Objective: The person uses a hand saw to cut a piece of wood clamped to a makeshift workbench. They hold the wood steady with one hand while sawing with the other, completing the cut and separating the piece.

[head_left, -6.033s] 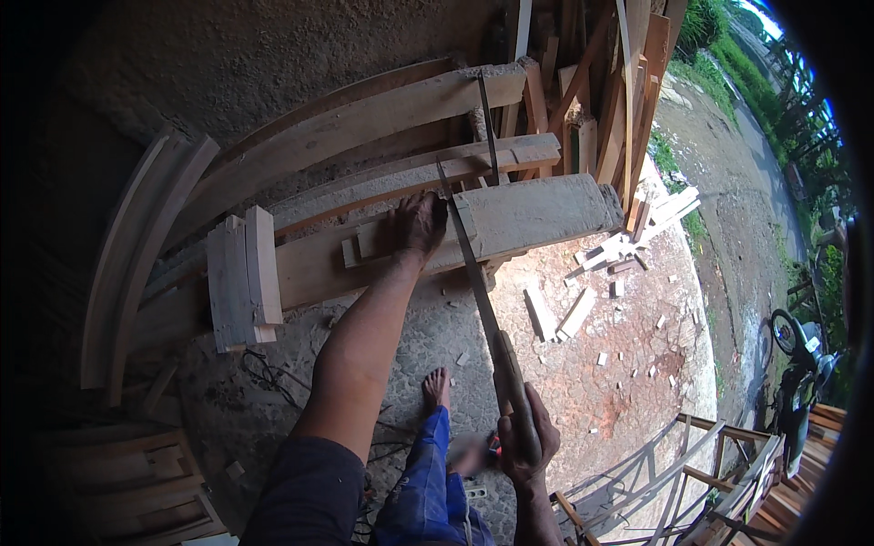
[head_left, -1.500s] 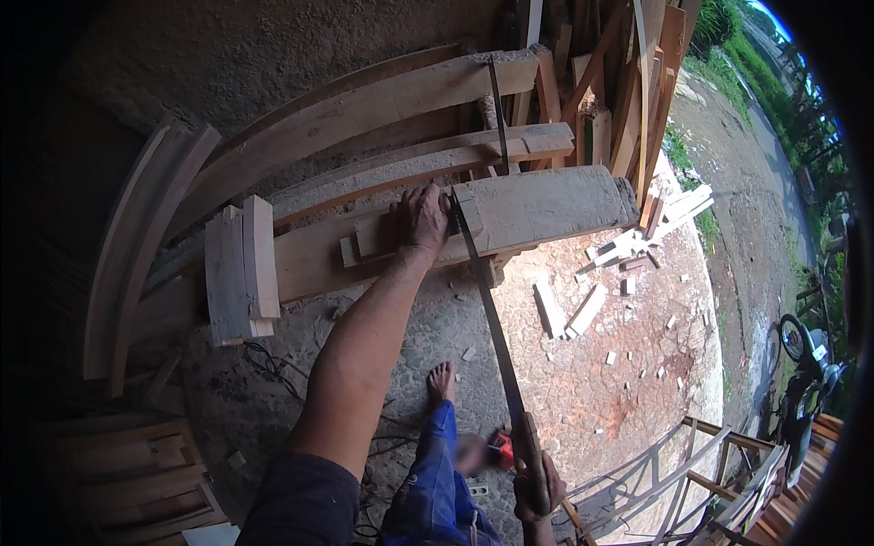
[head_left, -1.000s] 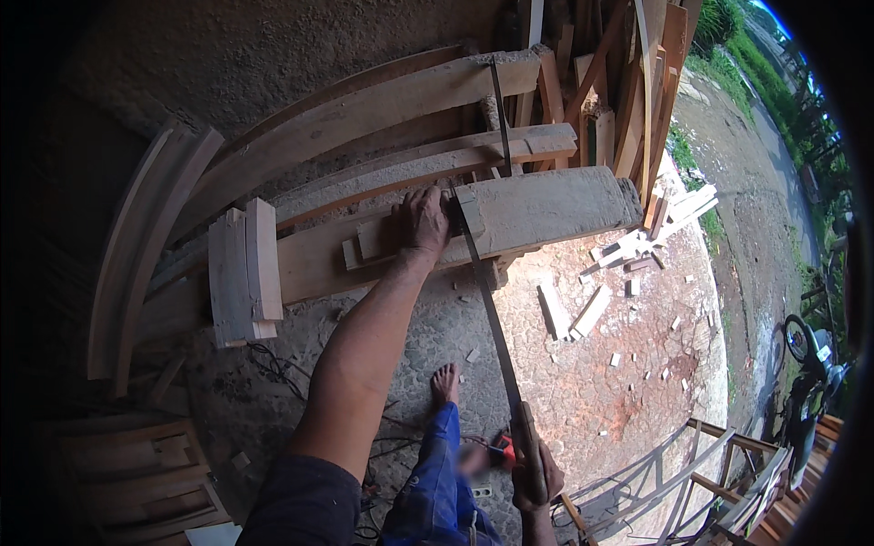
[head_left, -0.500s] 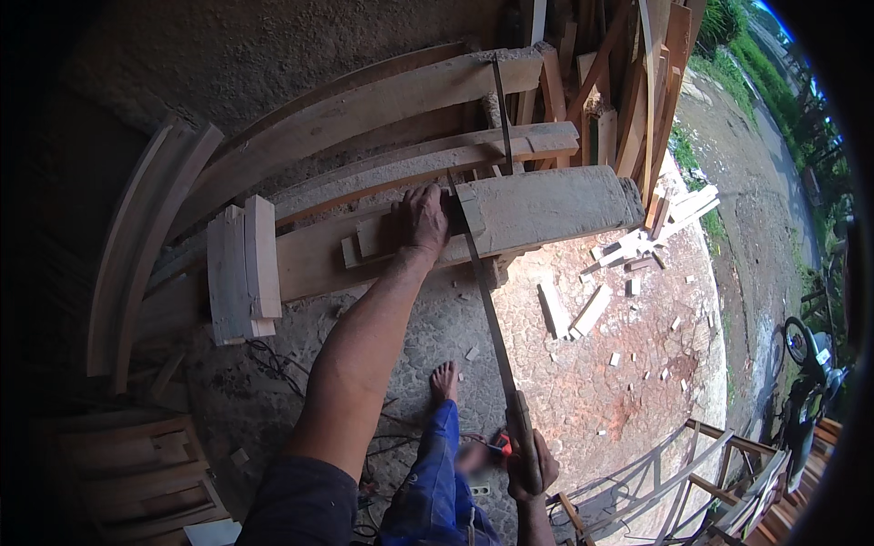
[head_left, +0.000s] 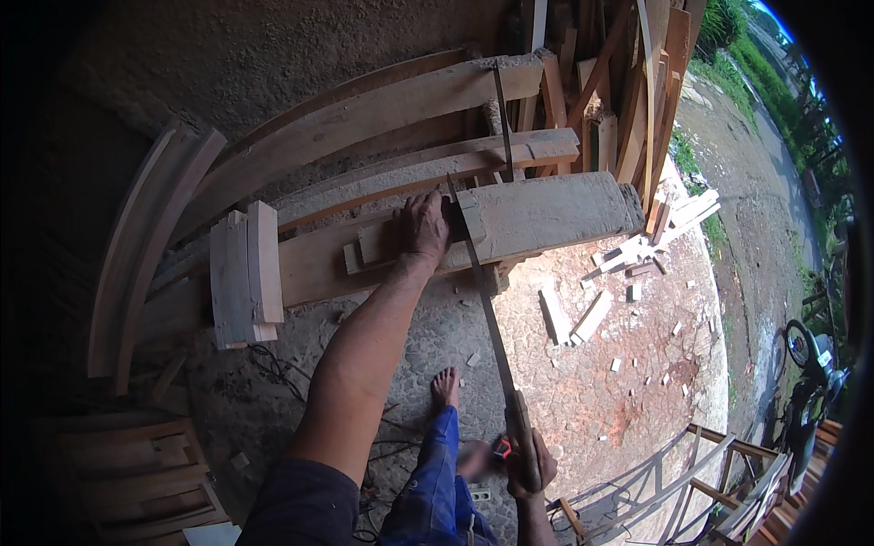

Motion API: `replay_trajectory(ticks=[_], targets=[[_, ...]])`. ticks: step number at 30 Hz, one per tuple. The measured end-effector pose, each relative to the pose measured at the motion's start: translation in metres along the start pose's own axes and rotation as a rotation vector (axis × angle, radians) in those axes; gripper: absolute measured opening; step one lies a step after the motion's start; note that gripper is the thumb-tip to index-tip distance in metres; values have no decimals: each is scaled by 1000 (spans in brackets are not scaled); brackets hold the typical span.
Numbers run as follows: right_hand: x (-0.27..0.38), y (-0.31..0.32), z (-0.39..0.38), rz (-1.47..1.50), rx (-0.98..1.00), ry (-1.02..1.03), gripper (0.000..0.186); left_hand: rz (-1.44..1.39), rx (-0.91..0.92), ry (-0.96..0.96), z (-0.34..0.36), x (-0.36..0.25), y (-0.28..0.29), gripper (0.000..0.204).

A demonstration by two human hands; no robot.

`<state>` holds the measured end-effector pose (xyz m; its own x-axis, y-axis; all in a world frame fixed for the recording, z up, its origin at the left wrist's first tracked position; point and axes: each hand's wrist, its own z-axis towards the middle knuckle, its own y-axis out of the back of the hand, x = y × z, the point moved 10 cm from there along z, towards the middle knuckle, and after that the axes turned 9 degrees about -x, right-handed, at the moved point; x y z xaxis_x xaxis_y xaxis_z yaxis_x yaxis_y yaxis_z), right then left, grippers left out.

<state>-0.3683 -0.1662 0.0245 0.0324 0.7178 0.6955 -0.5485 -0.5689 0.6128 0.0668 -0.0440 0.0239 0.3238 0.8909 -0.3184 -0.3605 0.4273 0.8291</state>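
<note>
My left hand (head_left: 425, 223) is closed over a short pale wooden block (head_left: 379, 244), pressing it on a wide rough plank (head_left: 555, 209) that lies across other boards. My right hand (head_left: 533, 469), low at the centre right, grips the wooden handle of a long handsaw (head_left: 483, 289). The blade slants up across the small pieces just beside my left fingers, its narrow tip beyond them. At the plank's left end lie short stacked offcuts (head_left: 244, 273). Behind, long boards (head_left: 355, 114) run along the wall, with a dark thin strip (head_left: 503, 118) crossing them.
Timber (head_left: 628, 109) leans at the back right. Offcuts (head_left: 592, 317) litter the concrete floor, with cables (head_left: 273, 364) and a red tool (head_left: 501, 446) near my bare foot (head_left: 446, 387). A wooden frame (head_left: 728, 478) is lower right, a motorbike (head_left: 810, 382) beside the path at far right.
The saw and my right hand were higher six seconds ago, lower 1.5 seconds ago, and have since risen slightly. My left hand stays on the block beside the blade.
</note>
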Motion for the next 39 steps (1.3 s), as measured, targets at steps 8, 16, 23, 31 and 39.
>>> replay_trajectory(ticks=[8, 16, 23, 31, 39], targets=[[13, -70, 136, 242, -81, -126, 59, -41, 45, -34, -3, 1, -7, 24], [3, 17, 27, 61, -103, -117, 44, -25, -48, -17, 0, 2, -2, 12], [-4, 0, 92, 228, -249, -312, 47, -37, -66, 4, 4, -15, 7, 15], [6, 6, 76, 171, -49, -234, 58, -54, -31, -5, -4, -13, 4, 18], [4, -8, 72, 302, -15, -254, 59, 2, 23, -72, -5, -16, 3, 46]])
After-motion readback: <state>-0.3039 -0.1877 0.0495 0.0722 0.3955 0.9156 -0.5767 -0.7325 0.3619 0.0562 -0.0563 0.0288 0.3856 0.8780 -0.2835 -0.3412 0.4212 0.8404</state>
